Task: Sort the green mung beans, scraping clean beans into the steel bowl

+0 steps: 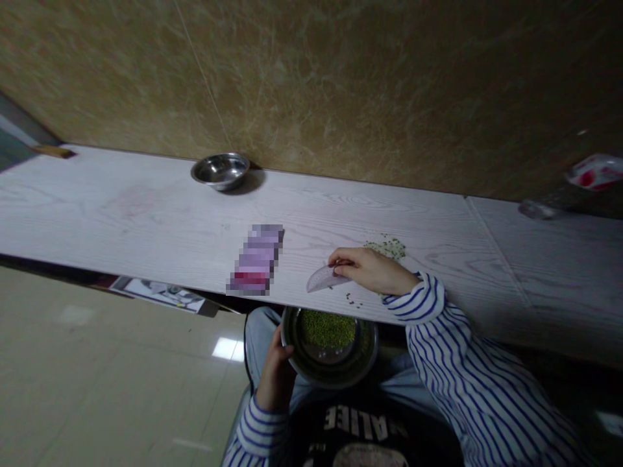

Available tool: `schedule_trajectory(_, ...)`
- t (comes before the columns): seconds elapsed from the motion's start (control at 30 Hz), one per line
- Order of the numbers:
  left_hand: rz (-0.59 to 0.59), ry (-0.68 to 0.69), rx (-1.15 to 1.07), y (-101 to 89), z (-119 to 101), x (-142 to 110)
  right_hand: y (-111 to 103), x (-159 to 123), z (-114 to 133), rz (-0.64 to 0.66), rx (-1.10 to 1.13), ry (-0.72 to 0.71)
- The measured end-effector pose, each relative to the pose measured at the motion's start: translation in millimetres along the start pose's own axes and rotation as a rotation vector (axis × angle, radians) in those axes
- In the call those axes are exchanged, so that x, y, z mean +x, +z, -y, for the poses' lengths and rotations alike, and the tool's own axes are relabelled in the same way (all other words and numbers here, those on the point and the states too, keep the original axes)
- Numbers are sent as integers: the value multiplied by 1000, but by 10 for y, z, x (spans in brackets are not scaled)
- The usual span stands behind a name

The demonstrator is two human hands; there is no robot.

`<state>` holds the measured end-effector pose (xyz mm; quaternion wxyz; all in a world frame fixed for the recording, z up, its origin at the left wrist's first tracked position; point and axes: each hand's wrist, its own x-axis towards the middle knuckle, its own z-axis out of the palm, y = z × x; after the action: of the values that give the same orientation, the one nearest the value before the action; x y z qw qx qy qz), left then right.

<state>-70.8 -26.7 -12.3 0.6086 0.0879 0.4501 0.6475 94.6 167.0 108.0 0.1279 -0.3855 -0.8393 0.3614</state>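
My left hand (278, 373) is closed on the rim of a metal bowl (368, 357), which sits over my lap just below the table edge. Small green beans (328, 329) lie in the bowl. Above the tabletop, my right hand (367, 268) pinches a thin, pale, half-round sheet (318, 279) between thumb and fingers; its exact kind is unclear. Beyond that hand is a small pile of green beans and pale bits (389, 248). A few loose beans (354, 300) are scattered near the table's front edge.
A second metal bowl (221, 171) stands by the wall. Left of my right hand lies a blurred-out purple rectangular object (256, 259). A clear bottle with a red and white label (591, 174) lies at the far right. An open drawer or box (165, 293) juts out under the table (121, 227).
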Motion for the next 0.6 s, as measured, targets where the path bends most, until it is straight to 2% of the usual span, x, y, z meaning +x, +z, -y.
schedule_trajectory(0.2,11,-16,-18,-25,54,19,-24,-87,89,96,4,0)
schedule_trajectory(0.4,29,-7,-12,87,35,-25,-35,-243,126,131,-7,-6)
schedule_trajectory(0.5,44,-16,-10,149,27,-42,-46,-363,115,71,12,35)
schedule_trajectory(0.6,45,-23,10,205,18,-55,-27,-527,63,-109,-16,92)
